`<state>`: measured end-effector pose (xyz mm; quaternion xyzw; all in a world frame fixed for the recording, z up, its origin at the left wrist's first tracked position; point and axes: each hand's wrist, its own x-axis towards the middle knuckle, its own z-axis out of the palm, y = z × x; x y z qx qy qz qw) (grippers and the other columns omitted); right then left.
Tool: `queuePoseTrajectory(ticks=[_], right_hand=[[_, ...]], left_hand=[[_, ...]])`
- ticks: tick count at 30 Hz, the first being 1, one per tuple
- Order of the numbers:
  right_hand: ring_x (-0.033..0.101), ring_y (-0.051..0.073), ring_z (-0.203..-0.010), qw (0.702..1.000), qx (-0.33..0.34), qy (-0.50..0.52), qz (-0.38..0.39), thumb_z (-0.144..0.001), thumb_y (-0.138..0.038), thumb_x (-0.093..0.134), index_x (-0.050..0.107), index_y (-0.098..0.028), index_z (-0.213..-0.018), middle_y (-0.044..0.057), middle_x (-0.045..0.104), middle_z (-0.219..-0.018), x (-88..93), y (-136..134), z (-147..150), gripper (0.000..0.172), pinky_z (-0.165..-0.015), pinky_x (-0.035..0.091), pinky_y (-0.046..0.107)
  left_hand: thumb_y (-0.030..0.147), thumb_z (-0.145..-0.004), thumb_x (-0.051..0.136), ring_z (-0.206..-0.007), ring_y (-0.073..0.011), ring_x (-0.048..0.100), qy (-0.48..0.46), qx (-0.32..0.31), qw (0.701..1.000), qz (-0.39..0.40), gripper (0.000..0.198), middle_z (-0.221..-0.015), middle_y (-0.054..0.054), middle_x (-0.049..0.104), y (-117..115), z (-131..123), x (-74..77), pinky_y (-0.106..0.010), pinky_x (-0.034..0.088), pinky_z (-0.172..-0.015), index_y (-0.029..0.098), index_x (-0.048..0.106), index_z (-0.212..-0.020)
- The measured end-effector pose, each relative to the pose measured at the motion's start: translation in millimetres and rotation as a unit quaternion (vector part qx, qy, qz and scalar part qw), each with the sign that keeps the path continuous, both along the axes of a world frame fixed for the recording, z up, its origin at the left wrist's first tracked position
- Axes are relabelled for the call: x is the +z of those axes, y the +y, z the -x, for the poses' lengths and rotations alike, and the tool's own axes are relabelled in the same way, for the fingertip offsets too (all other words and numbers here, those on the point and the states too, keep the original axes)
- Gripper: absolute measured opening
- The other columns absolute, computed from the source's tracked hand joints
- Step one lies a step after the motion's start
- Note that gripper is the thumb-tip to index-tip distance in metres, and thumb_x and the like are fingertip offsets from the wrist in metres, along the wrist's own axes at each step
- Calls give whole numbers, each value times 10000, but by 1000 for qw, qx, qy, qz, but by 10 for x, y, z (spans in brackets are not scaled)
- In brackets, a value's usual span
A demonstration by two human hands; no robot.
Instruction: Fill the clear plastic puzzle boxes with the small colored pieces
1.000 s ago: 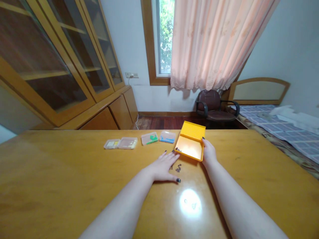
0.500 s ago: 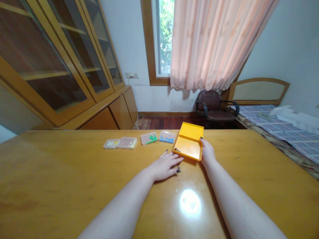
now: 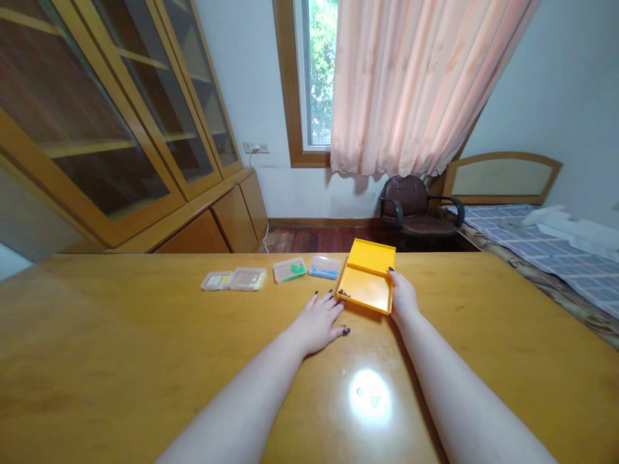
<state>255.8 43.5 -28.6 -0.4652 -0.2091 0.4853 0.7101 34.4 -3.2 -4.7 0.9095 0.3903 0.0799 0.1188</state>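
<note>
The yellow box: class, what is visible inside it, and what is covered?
Small dark pieces lie in the near left corner of the yellow box. The near wall may hide parts of them; the right hand covers some of the right edge.

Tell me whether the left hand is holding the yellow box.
No, the right hand grips the open yellow box by its right side, while the left hand is spread over the tabletop.

Two hands (image 3: 316,325), one yellow box (image 3: 370,289)

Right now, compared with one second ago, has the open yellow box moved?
Yes, slightly: the yellow box has shifted left in the view, judged against the brown chair.
</note>
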Motion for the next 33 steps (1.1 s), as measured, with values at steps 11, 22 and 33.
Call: queuePoseTrajectory(ticks=[11,22,33], right_hand=[[652,215,-722,1000,20,1,4,-641,-327,608,602,-165,-809,29,684,-766,-21,15,4,234,-655,544,357],[653,211,-721,1000,11,-8,5,-637,-326,621,601,-157,-813,36,686,-787,-23,5,-3,244,-660,544,349],[648,219,-717,999,20,-41,8,-624,-322,634,622,-166,-767,35,686,-767,-96,39,-38,211,-654,532,337]], left_hand=[[369,-815,519,-1126,-178,468,-84,-118,989,0,262,-1182,-4,570,-49,-42,164,-353,259,-1017,308,607,-1054],[257,-821,514,-918,-154,549,-98,-17,995,-29,137,-911,-4,650,36,-10,98,-333,315,-953,244,647,-851],[257,-807,533,-871,-162,535,-84,33,996,-24,112,-889,-14,627,65,-5,42,-290,397,-807,232,631,-855]])
